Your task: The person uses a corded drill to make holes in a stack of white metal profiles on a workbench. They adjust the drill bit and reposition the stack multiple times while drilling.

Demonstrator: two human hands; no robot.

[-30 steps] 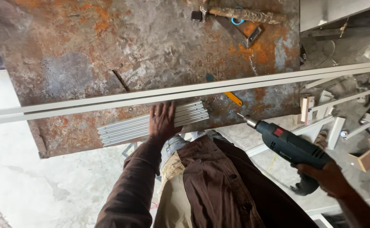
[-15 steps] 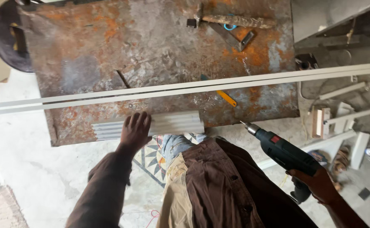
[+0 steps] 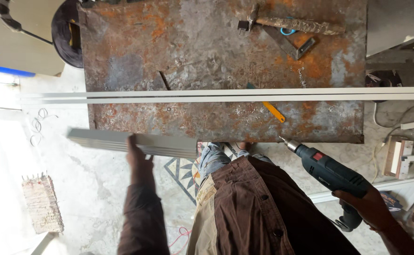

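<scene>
The left hand (image 3: 138, 158) grips a bundle of pale ribbed strips (image 3: 131, 142), fingers wrapped over the top of it and pressed together. The bundle is lifted clear of the rusty metal table (image 3: 192, 52), just off its near left corner, and hangs level over the pale floor (image 3: 84, 189). The right hand (image 3: 370, 208) is closed around the handle of a dark power drill (image 3: 332, 172); its fingers are curled tight on the grip. The drill sits just off the table's near right corner, its bit pointing up toward the near edge.

Two long white strips (image 3: 226, 95) lie side by side across the table from left to right, running past both its side edges. A small yellow-handled tool (image 3: 274, 112) lies just on the near side of them, toward the right. At the far right corner rest a rusty hammer (image 3: 292, 24) and a metal bracket (image 3: 294, 45). The person wears a brown shirt (image 3: 263, 208).
</scene>
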